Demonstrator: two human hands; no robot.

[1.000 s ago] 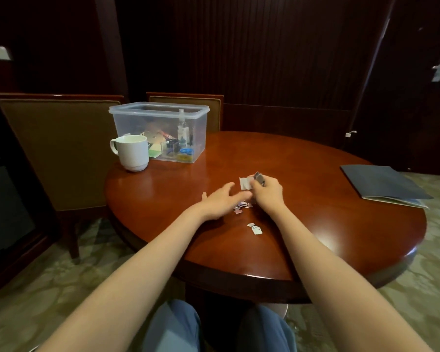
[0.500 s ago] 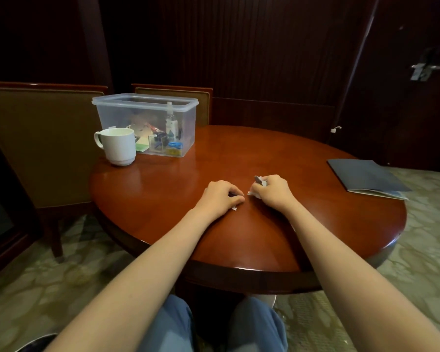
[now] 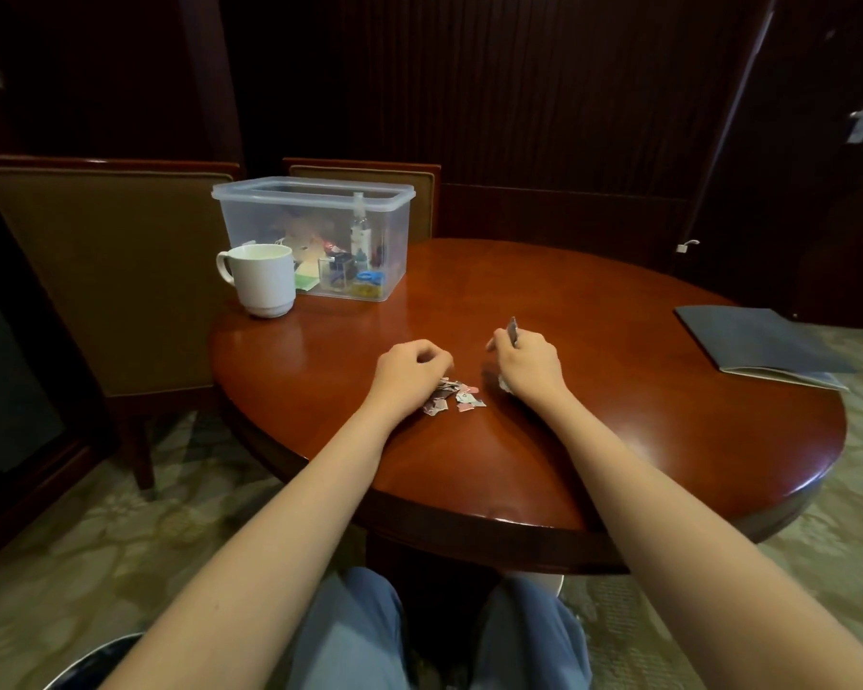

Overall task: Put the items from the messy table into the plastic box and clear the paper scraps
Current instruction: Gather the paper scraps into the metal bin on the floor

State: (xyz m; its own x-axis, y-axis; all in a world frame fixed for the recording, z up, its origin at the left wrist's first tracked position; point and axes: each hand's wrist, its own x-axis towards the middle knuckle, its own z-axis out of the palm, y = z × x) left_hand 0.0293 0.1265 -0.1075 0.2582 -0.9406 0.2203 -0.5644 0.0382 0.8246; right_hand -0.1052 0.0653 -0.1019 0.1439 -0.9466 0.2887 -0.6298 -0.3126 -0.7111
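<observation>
A small pile of torn paper scraps (image 3: 453,395) lies on the round wooden table (image 3: 619,440) between my two hands. My left hand (image 3: 409,373) rests on the table with fingers curled, its heel touching the pile's left side; whether it holds scraps is hidden. My right hand (image 3: 529,363) pinches a thin piece of card (image 3: 512,331) that sticks up, and a crumpled white bit shows under its heel. The clear plastic box (image 3: 270,226) stands at the table's far left, open-topped, with a small bottle and several items inside.
A white mug (image 3: 265,278) stands just left of the box in front. A dark folder (image 3: 758,343) lies at the table's right edge. Two upholstered chairs (image 3: 110,271) stand behind and left of the table. My knees are under the near edge.
My hands have drawn apart, uncovering the scraps gathered into one pile between them. The left hand went from flat to curled. The right keeps pinching the card.
</observation>
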